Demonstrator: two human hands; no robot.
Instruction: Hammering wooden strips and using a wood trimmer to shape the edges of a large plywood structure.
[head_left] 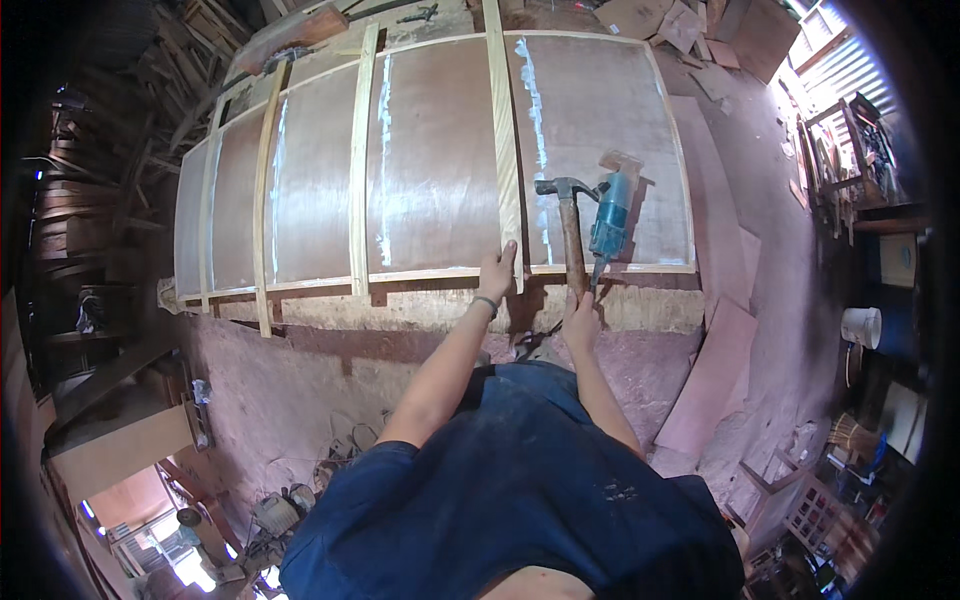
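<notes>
My right hand (580,318) is closed round the lower end of the wooden handle of a claw hammer (570,225), its metal head pointing away from me above the panel. With my left hand (495,274) I grip the near end of a pale wooden slat (504,150) that runs across the panel from front to back. The large brown plywood panel (440,150) has a light wood frame and white glue lines across it. A teal power tool (610,220) with a dark cord end lies on the panel, just right of the hammer.
More slats (362,170) cross the panel to the left. A rough wooden beam (420,308) runs below its near edge. Plywood sheets (712,365) lie on the floor at right. Scrap wood is piled at far left, and a white bucket (861,327) stands at right.
</notes>
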